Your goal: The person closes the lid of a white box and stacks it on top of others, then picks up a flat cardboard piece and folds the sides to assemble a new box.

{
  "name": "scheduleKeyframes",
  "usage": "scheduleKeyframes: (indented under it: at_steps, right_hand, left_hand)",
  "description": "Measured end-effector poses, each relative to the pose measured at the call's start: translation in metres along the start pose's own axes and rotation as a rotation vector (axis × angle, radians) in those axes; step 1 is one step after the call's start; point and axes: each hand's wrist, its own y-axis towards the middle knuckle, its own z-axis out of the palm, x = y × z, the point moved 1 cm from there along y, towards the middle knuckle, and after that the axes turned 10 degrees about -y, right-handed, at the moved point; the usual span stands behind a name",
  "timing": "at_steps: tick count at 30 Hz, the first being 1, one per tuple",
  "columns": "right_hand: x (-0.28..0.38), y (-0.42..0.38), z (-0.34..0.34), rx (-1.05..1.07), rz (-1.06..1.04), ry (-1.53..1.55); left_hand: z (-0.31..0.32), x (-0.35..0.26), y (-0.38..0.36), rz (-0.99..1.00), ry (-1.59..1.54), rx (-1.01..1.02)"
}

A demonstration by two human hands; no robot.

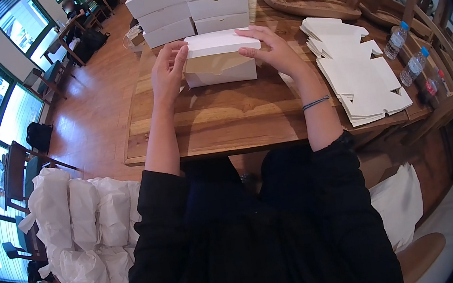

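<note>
Box [221, 76], lid [213, 43] part-open, toward far edge of bench [218, 125].
Left grip [169, 67] and right grip [277, 53] hold lid ends; flat cartons [360, 75] near right edge.

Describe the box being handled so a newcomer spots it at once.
On the wooden table, find the stacked white boxes at the far side. Just nearer the person sits a single white box, between the left hand and the right hand. Unlike the stacked ones, it has hands on it and shows tan below its lid.
</note>
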Motion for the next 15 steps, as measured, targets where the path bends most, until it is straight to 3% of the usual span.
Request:
scheduleKeyframes:
  at_steps: [9, 12, 15]
  right_hand:
    - [-0.009, 0.003, 0.007, 0.079, 0.081, 0.002]
    - [-0.01, 0.003, 0.008, 0.076, 0.078, -0.017]
    - [-0.007, 0.003, 0.007, 0.073, 0.076, -0.035]
  left_hand:
    - [-0.002, 0.002, -0.001, -0.006, 0.055, -0.025]
    - [-0.001, 0.004, -0.003, -0.063, 0.181, 0.073]
    - [0.001, 0.004, -0.004, -0.039, 0.119, 0.065]
